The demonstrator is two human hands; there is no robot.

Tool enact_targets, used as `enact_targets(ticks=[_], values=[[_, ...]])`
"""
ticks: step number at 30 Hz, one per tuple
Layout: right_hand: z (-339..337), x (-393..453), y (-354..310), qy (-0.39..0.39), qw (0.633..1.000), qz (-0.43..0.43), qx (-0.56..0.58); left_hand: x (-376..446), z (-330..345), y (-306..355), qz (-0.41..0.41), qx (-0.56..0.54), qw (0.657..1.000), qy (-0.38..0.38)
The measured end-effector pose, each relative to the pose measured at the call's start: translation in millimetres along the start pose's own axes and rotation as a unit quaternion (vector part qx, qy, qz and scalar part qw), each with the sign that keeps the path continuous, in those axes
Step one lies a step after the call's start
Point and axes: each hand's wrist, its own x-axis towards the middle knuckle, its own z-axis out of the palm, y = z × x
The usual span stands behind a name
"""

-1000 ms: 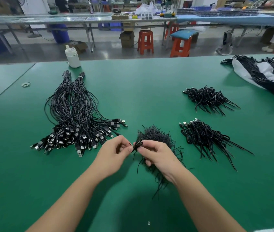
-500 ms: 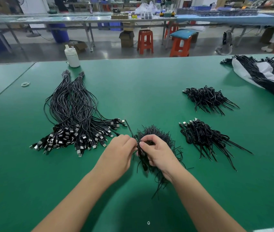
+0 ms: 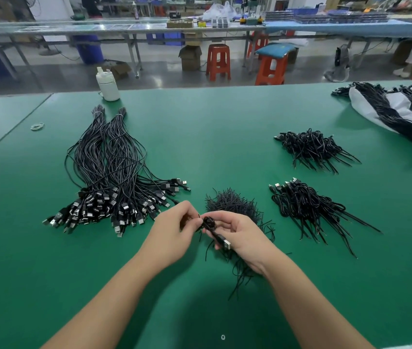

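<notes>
Your right hand (image 3: 242,235) curls its fingers (image 3: 225,219) round the coiled cable (image 3: 212,229), just above the ties (image 3: 232,204) towards the counter's (image 3: 49,273) near edge. Your left hand (image 3: 172,233) pinches the coil. Ease either grip and the coil will likely spring open and tangle in the ties.

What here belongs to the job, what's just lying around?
In use: left hand, right hand, small coiled black USB cable they pinch, heap of black twist ties, long black USB cable bundles, two piles of coiled black cables.
Lying about: white plastic bottle, white rubber bands, white bag of cable bundles.
</notes>
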Motion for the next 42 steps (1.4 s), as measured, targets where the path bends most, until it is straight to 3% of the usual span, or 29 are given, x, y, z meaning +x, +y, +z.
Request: enact_targets(ticks=[4, 7, 10, 13, 16, 21, 24, 28, 32, 35, 38, 42], values=[[0, 1, 3, 0.067, 0.996, -0.007, -0.054, -1, 1, -2, 0.009, -0.011, 1.000, -0.004], [0, 2, 5, 0.067, 0.997, 0.012, -0.048, -2, 5, 1, 0.094, 0.060, 0.994, 0.008], [3, 3, 6, 0.072, 0.995, 0.020, -0.070, -3, 11, 2, 0.206, 0.210, 0.956, 0.013], [2, 3, 7, 0.070, 0.993, 0.037, -0.082, -4, 12, -3, 0.298, 0.281, 0.912, 0.012], [-1, 3, 6, 0.062, 0.992, 0.051, -0.100, -2, 18, -10, 0.345, 0.289, 0.893, 0.009], [-10, 4, 6, 0.063, 0.986, 0.055, -0.144, 6, 33, -23, 0.362, 0.261, 0.893, 0.054], [-20, 9, -1, 0.104, 0.964, 0.058, -0.238, 11, 47, -42, 0.333, 0.242, 0.908, 0.079], [-55, 25, -14, 0.207, 0.905, 0.064, -0.365, 16, 47, -83, 0.162, 0.256, 0.949, 0.091], [-108, 43, -23, 0.292, 0.805, 0.058, -0.514, 14, 44, -113, 0.033, 0.266, 0.958, 0.104], [-145, 55, -23, 0.318, 0.740, 0.089, -0.586, 15, 48, -118, 0.018, 0.268, 0.957, 0.108], [-168, 61, -11, 0.329, 0.700, 0.116, -0.624, 16, 50, -121, 0.012, 0.264, 0.958, 0.112], [-169, 59, 9, 0.315, 0.693, 0.128, -0.636, 15, 51, -121, 0.012, 0.259, 0.960, 0.107]])
